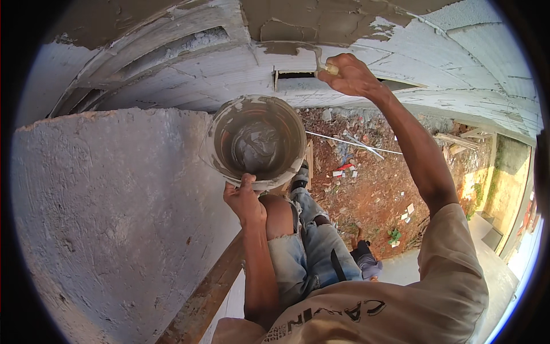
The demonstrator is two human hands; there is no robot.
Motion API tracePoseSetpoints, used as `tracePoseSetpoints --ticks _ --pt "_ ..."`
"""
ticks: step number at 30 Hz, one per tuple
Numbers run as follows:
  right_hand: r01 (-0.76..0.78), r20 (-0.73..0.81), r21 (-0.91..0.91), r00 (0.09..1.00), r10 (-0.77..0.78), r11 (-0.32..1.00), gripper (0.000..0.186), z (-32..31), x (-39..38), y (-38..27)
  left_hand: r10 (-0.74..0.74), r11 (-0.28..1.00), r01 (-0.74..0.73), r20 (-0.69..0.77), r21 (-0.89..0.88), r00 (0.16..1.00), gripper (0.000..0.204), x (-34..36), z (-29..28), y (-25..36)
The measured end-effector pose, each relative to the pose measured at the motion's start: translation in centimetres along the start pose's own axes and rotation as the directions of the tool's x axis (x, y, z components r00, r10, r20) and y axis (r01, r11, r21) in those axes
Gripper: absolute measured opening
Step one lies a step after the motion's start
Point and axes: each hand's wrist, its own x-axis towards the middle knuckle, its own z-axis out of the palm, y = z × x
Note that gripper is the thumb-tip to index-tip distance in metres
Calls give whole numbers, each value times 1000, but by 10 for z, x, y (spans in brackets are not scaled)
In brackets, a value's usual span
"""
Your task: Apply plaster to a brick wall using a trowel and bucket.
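My left hand (243, 200) grips the near rim of a grey-smeared bucket (294, 132), which holds some wet grey mortar (255, 149) and sits just above my bent leg. My right hand (349, 77), arm stretched out, is closed on the light handle of a trowel (318, 60), its narrow blade up at the lower edge of grey plaster (301, 26) spread on the white block wall (401, 57). A narrow dark slot in the wall lies beside that hand.
A rough concrete ledge (103, 200) fills the left, with a wooden plank (200, 286) beside my leg. Far below lies red soil (372, 189) strewn with rubble and scraps. Another person (366, 261) is down there. A yellowish wall (507, 178) stands at the right.
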Motion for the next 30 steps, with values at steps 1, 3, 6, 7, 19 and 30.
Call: tracePoseSetpoints --ticks 1,3,6,7,19,30 --pt "16 -40 13 999 -15 1000 52 -8 -5 -2 -6 1000 6 3 22 1000 20 2 -2 -1" --pt "98 -108 27 990 -94 995 52 -26 -10 -7 16 999 -17 16 47 1000 20 7 -2 -4" --pt "43 -60 306 998 -26 951 48 -54 -27 -21 31 997 -33 32 70 999 20 7 -3 -5" --pt "97 -161 353 986 -42 931 44 -55 -34 -18 30 998 -32 33 56 999 21 5 0 -5" --pt "135 -219 -213 959 -182 968 43 7 -14 52 35 988 -45 66 148 997 20 5 1 -6" --pt "76 -183 -314 973 -139 946 44 1 -17 101 52 989 -62 79 131 995 26 7 11 -10"
